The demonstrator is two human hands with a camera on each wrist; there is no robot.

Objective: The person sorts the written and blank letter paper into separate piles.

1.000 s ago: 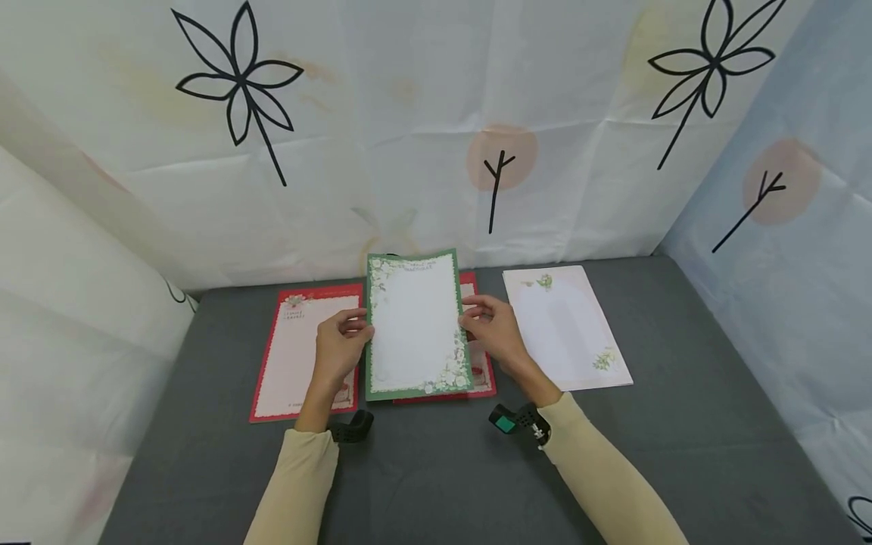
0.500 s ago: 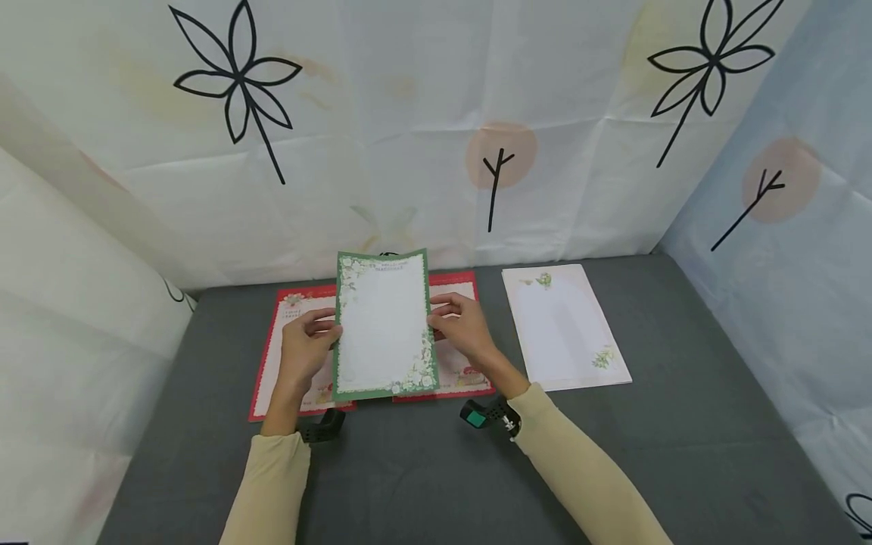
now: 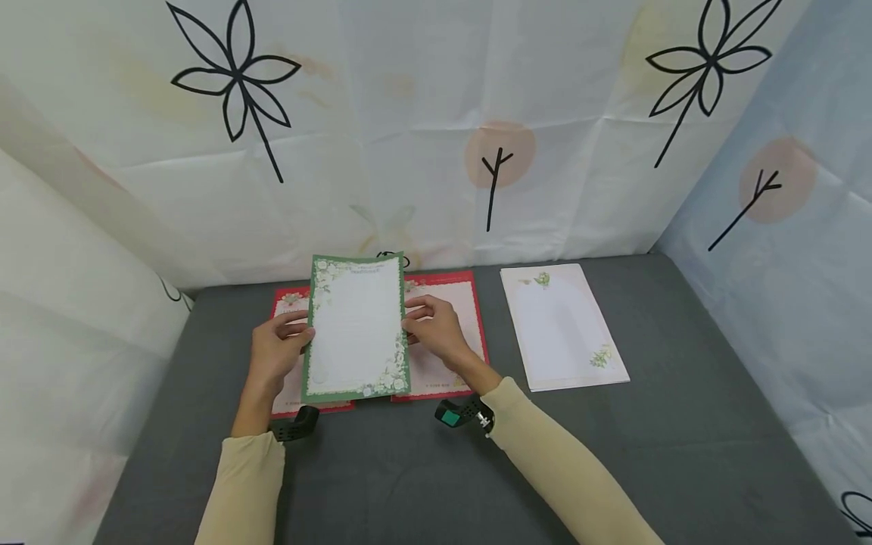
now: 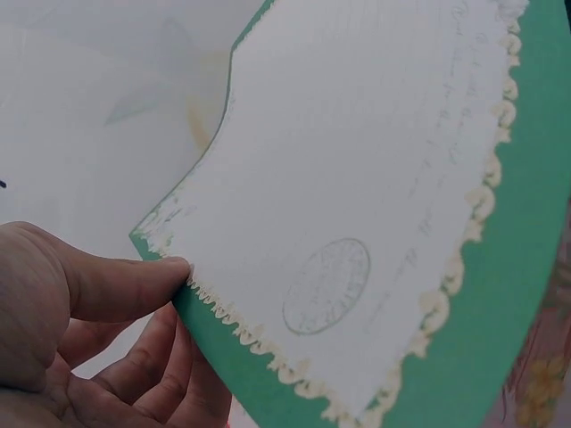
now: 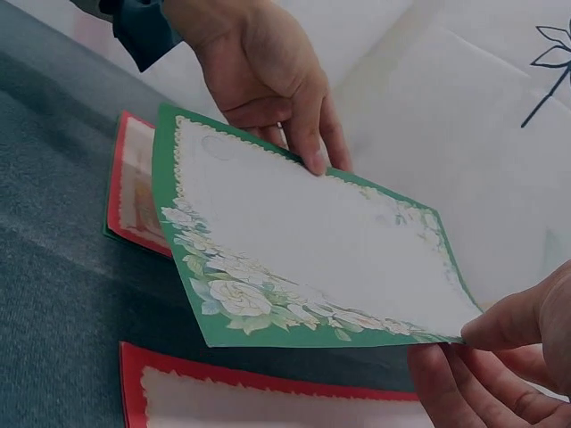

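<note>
Between both hands a green-bordered sheet of floral stationery paper (image 3: 356, 329) is held up above the table, bowing slightly. My left hand (image 3: 275, 352) pinches its left edge, thumb on the printed face and fingers behind. On the opposite edge my right hand (image 3: 439, 333) pinches it the same way. Pale roses and a scalloped border show on the sheet (image 5: 303, 241) in the right wrist view. In the left wrist view a faint round stamp marks the sheet (image 4: 357, 160). Under it lie a left red-bordered sheet (image 3: 286, 393), largely hidden, and a right red-bordered sheet (image 3: 446, 371).
A white stack of paper (image 3: 565, 325) with green sprigs lies to the right on the dark grey table (image 3: 436, 484). Printed white cloth (image 3: 381, 113) hangs behind the table and along its sides. Dark wrist-worn devices sit on both wrists.
Both hands have carried the green-bordered sheet leftward, from over the right red-bordered sheet to mostly over the left one. More of the right red-bordered sheet now shows.
</note>
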